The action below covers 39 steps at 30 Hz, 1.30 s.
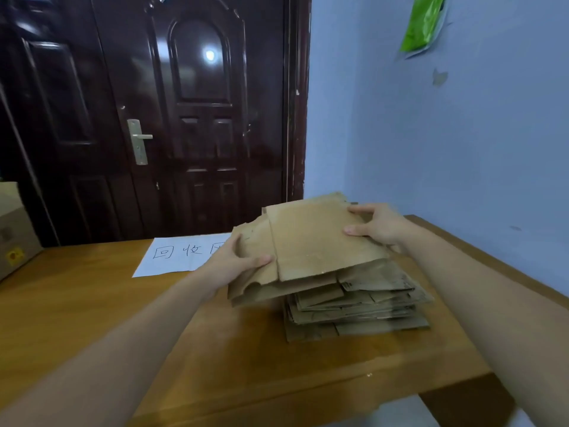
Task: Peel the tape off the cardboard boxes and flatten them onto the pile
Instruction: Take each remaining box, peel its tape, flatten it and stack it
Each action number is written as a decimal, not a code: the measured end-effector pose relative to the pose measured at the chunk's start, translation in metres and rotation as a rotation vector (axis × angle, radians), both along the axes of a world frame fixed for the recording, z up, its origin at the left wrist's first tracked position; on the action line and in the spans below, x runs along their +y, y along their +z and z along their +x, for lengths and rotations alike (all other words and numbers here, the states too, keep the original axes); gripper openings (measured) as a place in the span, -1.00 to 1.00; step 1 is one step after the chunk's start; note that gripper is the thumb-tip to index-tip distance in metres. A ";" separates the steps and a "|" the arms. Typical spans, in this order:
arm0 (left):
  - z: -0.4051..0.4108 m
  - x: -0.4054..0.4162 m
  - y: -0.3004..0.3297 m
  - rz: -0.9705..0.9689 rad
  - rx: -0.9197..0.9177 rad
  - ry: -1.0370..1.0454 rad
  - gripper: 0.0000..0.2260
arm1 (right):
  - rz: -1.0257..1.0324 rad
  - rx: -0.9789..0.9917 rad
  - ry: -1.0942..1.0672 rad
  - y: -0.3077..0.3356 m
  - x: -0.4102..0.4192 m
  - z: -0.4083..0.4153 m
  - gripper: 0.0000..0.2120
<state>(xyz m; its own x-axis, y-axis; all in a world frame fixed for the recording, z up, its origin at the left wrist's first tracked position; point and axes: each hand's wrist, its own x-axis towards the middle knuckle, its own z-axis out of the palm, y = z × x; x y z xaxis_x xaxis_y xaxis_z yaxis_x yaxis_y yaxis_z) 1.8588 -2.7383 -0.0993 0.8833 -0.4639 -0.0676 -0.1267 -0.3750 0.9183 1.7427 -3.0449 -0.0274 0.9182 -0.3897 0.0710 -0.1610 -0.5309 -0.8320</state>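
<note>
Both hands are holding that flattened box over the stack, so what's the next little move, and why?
Probably lower it and let go. The left hand and right hand grip the flattened box by opposite edges, already above the pile, but it sits tilted and hangs past the pile's left side, so nudging it right first may help.
</note>
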 end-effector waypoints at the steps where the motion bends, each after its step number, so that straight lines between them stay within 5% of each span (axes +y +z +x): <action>1: -0.005 -0.011 0.006 0.023 -0.013 -0.024 -0.27 | -0.079 0.040 -0.032 0.001 -0.013 -0.005 -0.41; 3: -0.013 -0.036 0.012 0.072 -0.023 -0.075 -0.21 | -0.183 0.117 -0.073 -0.003 -0.037 -0.016 -0.52; 7: -0.026 -0.079 0.009 0.331 -0.073 -0.096 0.26 | -0.387 0.204 -0.078 -0.029 -0.068 -0.036 -0.55; 12: -0.034 -0.105 -0.014 0.618 -0.165 -0.112 0.09 | -0.545 0.499 0.054 -0.078 -0.068 -0.042 -0.22; 16: -0.030 -0.107 -0.014 0.847 -0.420 -0.127 0.10 | -0.653 0.544 0.100 -0.079 -0.065 -0.032 -0.24; 19: -0.025 -0.115 -0.007 0.848 -0.648 -0.366 -0.13 | -0.678 0.586 0.196 -0.068 -0.055 -0.023 -0.30; 22: -0.025 -0.128 -0.001 0.795 -0.568 -0.545 -0.27 | -0.657 0.630 0.246 -0.064 -0.047 -0.017 -0.37; 28: -0.038 -0.139 -0.015 0.938 -0.595 -0.494 -0.06 | -0.796 0.691 0.240 -0.071 -0.028 -0.004 -0.16; 39: -0.039 -0.140 -0.019 0.963 -0.642 -0.482 -0.05 | -0.806 0.679 0.258 -0.069 -0.022 -0.001 -0.19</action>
